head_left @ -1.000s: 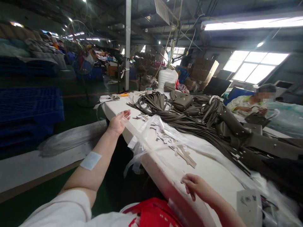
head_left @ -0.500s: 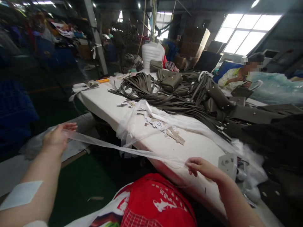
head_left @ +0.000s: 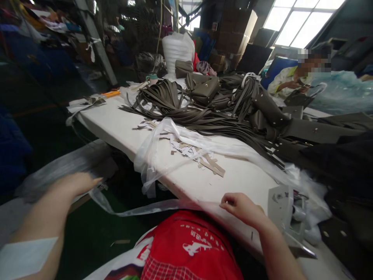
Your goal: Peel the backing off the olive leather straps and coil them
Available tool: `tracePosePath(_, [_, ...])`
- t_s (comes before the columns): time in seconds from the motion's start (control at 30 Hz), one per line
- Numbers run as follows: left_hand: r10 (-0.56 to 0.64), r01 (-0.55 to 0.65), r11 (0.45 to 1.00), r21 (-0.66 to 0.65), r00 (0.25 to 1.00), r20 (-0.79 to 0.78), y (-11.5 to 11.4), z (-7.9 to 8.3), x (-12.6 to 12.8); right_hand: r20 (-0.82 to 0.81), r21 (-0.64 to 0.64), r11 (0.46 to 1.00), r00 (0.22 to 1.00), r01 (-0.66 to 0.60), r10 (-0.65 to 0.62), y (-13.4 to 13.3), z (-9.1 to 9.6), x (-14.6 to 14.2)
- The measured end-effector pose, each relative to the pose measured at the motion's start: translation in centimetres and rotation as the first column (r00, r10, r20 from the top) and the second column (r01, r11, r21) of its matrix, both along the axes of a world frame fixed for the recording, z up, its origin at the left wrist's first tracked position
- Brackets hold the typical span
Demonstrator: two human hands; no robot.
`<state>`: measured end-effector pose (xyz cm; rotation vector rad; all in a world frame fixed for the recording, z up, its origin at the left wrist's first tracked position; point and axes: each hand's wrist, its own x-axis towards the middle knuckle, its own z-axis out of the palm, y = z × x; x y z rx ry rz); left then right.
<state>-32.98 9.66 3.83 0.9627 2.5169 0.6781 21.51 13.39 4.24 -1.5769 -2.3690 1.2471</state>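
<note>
A long clear plastic strip [head_left: 140, 210] sags between my two hands at the near edge of the white table [head_left: 116, 128]. My left hand [head_left: 74, 184] is out to the left, low beside the table, closed on one end of the strip. My right hand [head_left: 243, 208] rests on the table's near edge with fingers curled, pinching the other end. More crumpled clear plastic [head_left: 159, 149] lies on the table beside paper and leather scraps [head_left: 198, 155].
Olive-grey leather straps [head_left: 186, 111] and small bags [head_left: 205, 89] pile across the table's middle and right. A seated person [head_left: 294, 79] works at the far right. A white foam roll [head_left: 177, 48] stands at the back. A metal tool [head_left: 287, 212] lies near my right hand.
My left hand has swung down and left away from the table, pulling the plastic strip out; the strip now sags. My right hand has stayed at the table's edge. The view tilted down.
</note>
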Motion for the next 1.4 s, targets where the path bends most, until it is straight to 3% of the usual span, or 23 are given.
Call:
tracePosePath(0.03, [-0.199,0.2,0.979,0.043,0.98,-0.023,0.7,0.2,3.4,0.01,0.018,1.0,1.0,-0.016,0.016,-0.3,0.2,-1.0])
tracePosePath(0.07, [-0.415,0.415,0.903,0.112,0.91,-0.021,1.4,0.4,7.3,0.003,0.027,0.999,0.999,-0.034,0.034,-0.6,0.4,-2.1])
tracePosePath(0.1, [-0.636,0.625,0.762,0.173,0.772,0.014,1.8,0.6,11.6,-0.021,0.03,0.998,0.998,-0.056,0.057,-1.0,0.6,-3.2])
tracePosePath(0.17, [-0.926,0.888,0.376,0.265,0.36,0.109,2.1,1.0,19.8,-0.099,0.029,0.996,0.991,-0.088,0.091,-1.5,1.0,-5.0])
tracePosePath(0.2, [-0.972,0.932,0.221,0.287,0.186,0.143,2.1,1.0,23.3,-0.137,0.029,0.995,0.986,-0.092,0.095,-1.8,1.2,-5.7])
tracePosePath(0.23, [-0.985,0.952,0.105,0.288,0.06,0.16,2.0,0.8,26.1,-0.168,0.028,0.996,0.982,-0.084,0.088,-2.0,1.3,-6.0])
tracePosePath(0.3, [-0.983,0.969,-0.011,0.245,-0.055,0.175,1.9,0.1,29.6,-0.195,0.023,0.999,0.98,-0.027,0.031,-2.4,1.4,-5.5])
tracePosePath(0.33, [-0.981,0.973,-0.035,0.228,-0.078,0.18,2.0,-0.4,30.3,-0.189,0.021,1.0,0.982,0.018,-0.014,-2.6,1.3,-4.8])
tracePosePath(0.4, [-0.978,0.975,-0.036,0.218,-0.079,0.192,2.5,-1.5,30.3,-0.137,0.028,0.994,0.986,0.103,-0.098,-3.0,1.1,-2.7])
tracePosePath(0.53, [-0.976,0.981,0.058,0.185,0.016,0.219,3.9,-3.1,28.4,-0.053,0.059,0.974,0.975,0.219,-0.216,-3.8,0.2,1.7])
tracePosePath(0.6, [-0.969,0.988,0.058,0.144,0.021,0.247,4.1,-3.2,28.0,-0.065,0.076,0.961,0.963,0.266,-0.261,-3.9,0.0,2.7])
tracePosePath(0.7, [-0.954,0.991,0.036,0.131,-0.005,0.299,3.8,-2.6,28.5,-0.089,0.06,0.959,0.958,0.279,-0.273,-3.8,0.0,2.0])
tracePosePath(0.83, [-0.944,0.971,0.071,0.228,-0.008,0.33,3.2,-1.6,30.5,-0.142,-0.023,0.981,0.97,0.195,-0.196,-3.9,-0.1,-1.4])
tracePosePath(0.93, [-0.886,0.974,0.099,0.203,-0.007,0.464,3.0,-1.9,31.5,-0.14,-0.007,0.992,0.982,0.129,-0.129,-3.5,-0.3,-2.9])
tracePosePath(1.03, [-0.838,0.949,0.25,0.191,0.114,0.533,3.3,-2.8,31.2,-0.18,0.068,0.986,0.974,0.152,-0.137,-1.5,-0.3,-2.5])
tracePosePath(1.1, [-0.859,0.905,0.367,0.217,0.24,0.452,4.1,-3.2,30.2,-0.217,0.156,0.965,0.96,0.212,-0.175,0.6,-0.4,-2.0])
tracePosePath(1.17, [-0.889,0.863,0.445,0.238,0.395,0.231,5.4,-3.3,28.9,-0.23,0.227,0.931,0.945,0.285,-0.233,2.8,-0.6,-2.1])
tracePosePath(1.23, [-0.839,0.83,0.519,0.203,0.54,-0.065,7.2,-3.3,27.4,-0.261,0.224,0.919,0.929,0.324,-0.264,4.4,-0.9,-3.1])
tracePosePath(1.33, [-0.743,0.782,0.623,0.019,0.599,-0.299,9.5,-3.4,25.5,-0.389,0.089,0.951,0.89,0.295,-0.24,5.5,-1.7,-5.4])
tracePosePath(1.4, [-0.75,0.772,0.631,-0.076,0.581,-0.317,10.2,-3.1,24.6,-0.474,-0.043,0.956,0.837,0.289,-0.274,5.7,-2.5,-6.9])
